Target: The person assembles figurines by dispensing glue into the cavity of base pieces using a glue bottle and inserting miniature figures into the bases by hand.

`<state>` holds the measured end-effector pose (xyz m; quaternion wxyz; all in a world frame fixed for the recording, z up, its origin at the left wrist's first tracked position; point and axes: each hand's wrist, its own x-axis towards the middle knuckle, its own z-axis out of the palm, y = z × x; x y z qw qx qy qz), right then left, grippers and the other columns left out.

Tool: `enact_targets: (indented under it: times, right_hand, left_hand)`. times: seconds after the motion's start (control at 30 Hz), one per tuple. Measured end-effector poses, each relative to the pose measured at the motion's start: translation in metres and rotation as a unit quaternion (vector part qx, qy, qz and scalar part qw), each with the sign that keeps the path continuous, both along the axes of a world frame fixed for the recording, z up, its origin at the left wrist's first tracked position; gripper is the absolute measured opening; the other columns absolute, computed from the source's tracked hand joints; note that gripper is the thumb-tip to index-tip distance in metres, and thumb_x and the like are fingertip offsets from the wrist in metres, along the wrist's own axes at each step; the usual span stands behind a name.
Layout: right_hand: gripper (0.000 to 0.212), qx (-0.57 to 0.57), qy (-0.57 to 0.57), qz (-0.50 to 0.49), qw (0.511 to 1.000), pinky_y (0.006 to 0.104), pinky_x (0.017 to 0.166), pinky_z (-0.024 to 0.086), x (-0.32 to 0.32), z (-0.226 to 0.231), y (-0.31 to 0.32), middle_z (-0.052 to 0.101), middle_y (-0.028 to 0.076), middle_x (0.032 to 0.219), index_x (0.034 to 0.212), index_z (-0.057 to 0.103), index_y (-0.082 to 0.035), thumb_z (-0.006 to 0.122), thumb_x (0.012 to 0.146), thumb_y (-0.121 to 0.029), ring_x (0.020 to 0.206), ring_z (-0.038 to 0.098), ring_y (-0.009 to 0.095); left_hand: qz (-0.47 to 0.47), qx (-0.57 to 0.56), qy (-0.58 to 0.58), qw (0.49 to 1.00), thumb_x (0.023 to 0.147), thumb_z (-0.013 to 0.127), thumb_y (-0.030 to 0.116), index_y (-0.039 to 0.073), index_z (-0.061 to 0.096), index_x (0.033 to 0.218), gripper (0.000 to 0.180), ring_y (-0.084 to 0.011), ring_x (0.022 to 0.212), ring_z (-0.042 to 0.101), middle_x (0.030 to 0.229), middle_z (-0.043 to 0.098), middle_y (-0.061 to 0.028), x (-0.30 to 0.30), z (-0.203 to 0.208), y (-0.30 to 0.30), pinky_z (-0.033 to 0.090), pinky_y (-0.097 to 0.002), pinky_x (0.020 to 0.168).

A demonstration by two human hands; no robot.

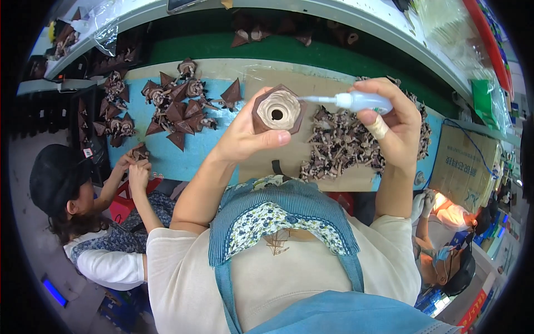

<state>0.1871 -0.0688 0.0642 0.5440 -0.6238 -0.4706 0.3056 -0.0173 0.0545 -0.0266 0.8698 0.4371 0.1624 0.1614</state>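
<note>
My left hand (240,136) grips a brown faceted hollow piece (301,115), its pale ridged inside and dark central hole facing up. Fingers wrap its left side and the thumb presses along the lower edge. In my right hand (401,125) is a small translucent squeeze bottle (361,102) with a long thin nozzle, held on its side. The nozzle points left and its tip is at the piece's upper right rim; whether it touches, I cannot tell. A strip of tape wraps my right thumb. Below the bottle lies a heap of small brown-and-beige figure parts (339,142).
Brown pointed pieces (177,111) with figures attached are piled on the blue table mat (214,147) at left. Brown cardboard (261,156) covers the middle. A co-worker (92,206) sits at left, another person (445,261) at right. A shelf (384,39) spans the far side; a carton (464,167) stands right.
</note>
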Motion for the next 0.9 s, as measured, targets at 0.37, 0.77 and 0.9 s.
enact_targets:
  times: [0.37, 0.77, 0.9]
  right_hand:
    - [0.033, 0.039, -0.248, 0.059, 0.966, 0.0324, 0.066, 0.047, -0.040, 0.036, -0.023, 0.066, 0.017, 0.083, 0.092, 0.061, 0.002, 0.077, 0.065, -0.007, 0.078, 0.063, 0.027]
    - [0.029, 0.101, -0.302, 0.080, 0.945, 0.0334, 0.058, 0.047, -0.044, 0.040, -0.019, 0.065, 0.016, 0.082, 0.090, 0.062, 0.003, 0.068, 0.062, 0.000, 0.066, 0.060, 0.028]
    - [0.028, 0.105, -0.301, 0.077, 0.945, 0.0338, 0.058, 0.046, -0.043, 0.038, -0.016, 0.065, 0.017, 0.081, 0.090, 0.062, 0.003, 0.067, 0.063, -0.001, 0.065, 0.060, 0.028]
  left_hand:
    - [-0.016, 0.019, -0.001, 1.000, 0.056, 0.082, 0.014, -0.001, 0.040, 0.123, 0.081, -0.0158, 0.101, 0.053, 0.109, 0.054, -0.0084, -0.009, 0.043, -0.027, 0.042, -0.0282, 0.089]
    - [-0.025, 0.069, -0.041, 0.996, 0.058, 0.081, 0.010, 0.001, 0.041, 0.123, 0.078, -0.0151, 0.101, 0.053, 0.107, 0.053, -0.0077, -0.011, 0.042, -0.029, 0.042, -0.0281, 0.088]
    - [-0.027, 0.043, -0.051, 0.997, 0.062, 0.081, 0.008, 0.001, 0.040, 0.123, 0.074, -0.0142, 0.101, 0.054, 0.108, 0.055, -0.0075, -0.010, 0.040, -0.027, 0.044, -0.0281, 0.088]
